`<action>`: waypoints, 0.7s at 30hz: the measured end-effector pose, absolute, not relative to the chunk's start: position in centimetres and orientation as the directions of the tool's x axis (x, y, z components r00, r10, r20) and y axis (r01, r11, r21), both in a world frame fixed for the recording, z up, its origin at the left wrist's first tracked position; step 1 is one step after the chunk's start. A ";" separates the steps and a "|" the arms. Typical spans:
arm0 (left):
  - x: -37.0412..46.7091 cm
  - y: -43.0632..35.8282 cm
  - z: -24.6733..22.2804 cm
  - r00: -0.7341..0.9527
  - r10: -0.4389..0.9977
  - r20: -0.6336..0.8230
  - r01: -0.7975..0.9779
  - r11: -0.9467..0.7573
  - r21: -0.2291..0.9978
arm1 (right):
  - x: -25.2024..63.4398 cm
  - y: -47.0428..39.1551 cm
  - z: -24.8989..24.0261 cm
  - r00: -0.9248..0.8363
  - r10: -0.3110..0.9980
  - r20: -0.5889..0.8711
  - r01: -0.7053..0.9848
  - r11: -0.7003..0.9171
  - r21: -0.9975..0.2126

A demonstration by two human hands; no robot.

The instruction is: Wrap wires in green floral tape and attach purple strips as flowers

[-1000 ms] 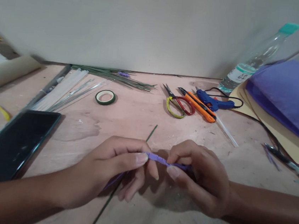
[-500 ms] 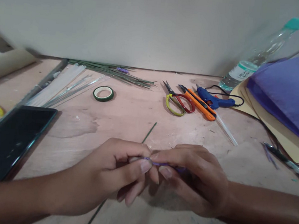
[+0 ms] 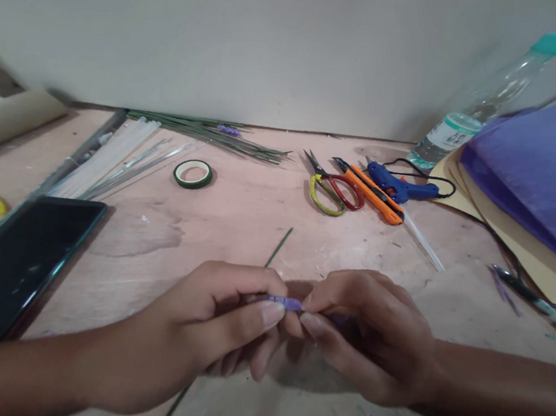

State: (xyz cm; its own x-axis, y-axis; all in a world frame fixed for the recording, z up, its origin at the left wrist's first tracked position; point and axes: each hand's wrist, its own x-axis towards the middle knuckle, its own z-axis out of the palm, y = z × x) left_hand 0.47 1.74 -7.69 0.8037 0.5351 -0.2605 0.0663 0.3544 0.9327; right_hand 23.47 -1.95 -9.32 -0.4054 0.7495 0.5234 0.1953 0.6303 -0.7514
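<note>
Between my two hands runs a thin purple strip (image 3: 290, 304), low in the middle of the view. My left hand (image 3: 227, 315) pinches its left end between thumb and forefinger. The thumb and forefinger of my right hand (image 3: 368, 336) close on the strip a little to the right, and some purple shows inside that palm. A green stem (image 3: 279, 246) sticks out above my left hand and shows again below it; my fingers hide its middle, so whether it is held cannot be made out.
A phone (image 3: 28, 268) lies at the left. Behind my hands are green tape (image 3: 192, 184), green stems (image 3: 249, 147), scissors (image 3: 329, 190), an orange cutter (image 3: 373, 195) and a blue glue gun (image 3: 400, 184). A bottle (image 3: 449, 133), purple sheets (image 3: 540, 176) and a pen (image 3: 537, 298) are at the right.
My right hand has moved slightly right, away from my left fingers. More of the purple strip shows between the fingertips.
</note>
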 end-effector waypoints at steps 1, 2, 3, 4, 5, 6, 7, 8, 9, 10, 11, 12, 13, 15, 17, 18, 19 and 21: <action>0.4 1.7 -7.6 0.797 0.541 -0.269 0.078 0.350 0.934 | 23.4 -2.0 -9.3 -0.410 0.750 0.519 0.201 0.630 -0.750; 0.4 1.7 -7.5 0.792 0.545 -0.275 0.089 0.343 0.935 | 23.3 -2.0 -9.3 -0.419 0.748 0.515 0.205 0.630 -0.749; 0.4 1.7 -7.4 0.791 0.546 -0.276 0.096 0.335 0.937 | 23.3 -2.0 -9.2 -0.428 0.745 0.512 0.208 0.632 -0.746; 0.4 1.7 -7.4 0.791 0.548 -0.274 0.101 0.324 0.941 | 23.3 -2.0 -9.2 -0.436 0.739 0.513 0.211 0.638 -0.740; 0.4 1.7 -7.4 0.792 0.549 -0.267 0.101 0.314 0.944 | 23.2 -2.0 -9.2 -0.441 0.734 0.516 0.219 0.646 -0.731; 0.3 1.6 -7.4 0.794 0.551 -0.256 0.097 0.300 0.949 | 23.2 -2.0 -9.2 -0.441 0.732 0.520 0.229 0.651 -0.723; 0.3 1.6 -7.4 0.796 0.556 -0.241 0.093 0.281 0.955 | 23.2 -2.0 -9.2 -0.436 0.731 0.525 0.234 0.655 -0.718; 0.3 1.6 -7.4 0.798 0.562 -0.218 0.086 0.252 0.964 | 23.2 -2.0 -9.2 -0.431 0.732 0.527 0.238 0.656 -0.717; 0.3 1.6 -7.5 0.798 0.571 -0.190 0.075 0.219 0.973 | 23.2 -1.9 -9.2 -0.429 0.735 0.526 0.241 0.654 -0.717; 0.3 1.6 -7.5 0.799 0.578 -0.165 0.068 0.185 0.980 | 23.3 -1.9 -9.1 -0.426 0.735 0.528 0.244 0.655 -0.715; 0.4 1.6 -7.5 0.801 0.579 -0.150 0.071 0.157 0.985 | 23.3 -1.8 -9.1 -0.428 0.730 0.532 0.245 0.661 -0.710; 0.4 1.6 -7.4 0.804 0.577 -0.148 0.080 0.142 0.987 | 23.4 -1.7 -9.0 -0.439 0.718 0.541 0.239 0.673 -0.700; 0.4 1.6 -7.4 0.810 0.566 -0.155 0.089 0.141 0.986 | 23.4 -1.7 -9.0 -0.455 0.701 0.550 0.231 0.689 -0.687; 0.5 1.6 -7.2 0.826 0.533 -0.182 0.115 0.157 0.981 | 23.6 -1.5 -8.9 -0.492 0.663 0.565 0.212 0.720 -0.661; 0.5 1.6 -7.1 0.843 0.505 -0.186 0.122 0.157 0.980 | 23.7 -1.3 -9.0 -0.508 0.632 0.585 0.188 0.744 -0.641; 0.5 1.6 -7.0 0.849 0.497 -0.179 0.121 0.147 0.982 | 23.7 -1.2 -9.1 -0.507 0.623 0.596 0.177 0.752 -0.635; 0.5 1.6 -7.0 0.853 0.492 -0.174 0.123 0.135 0.983 | 23.7 -1.2 -9.2 -0.505 0.613 0.608 0.166 0.760 -0.629; 0.5 1.6 -6.9 0.855 0.489 -0.173 0.128 0.123 0.984 | 23.8 -1.1 -9.3 -0.510 0.590 0.626 0.141 0.775 -0.616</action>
State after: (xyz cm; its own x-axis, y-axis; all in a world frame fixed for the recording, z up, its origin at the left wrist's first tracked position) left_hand 0.50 1.62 -6.90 0.8552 0.4887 -0.1725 0.1281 0.1232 0.9841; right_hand 23.83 -1.14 -9.33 -0.5103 0.5901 0.6256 0.1406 0.7749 -0.6163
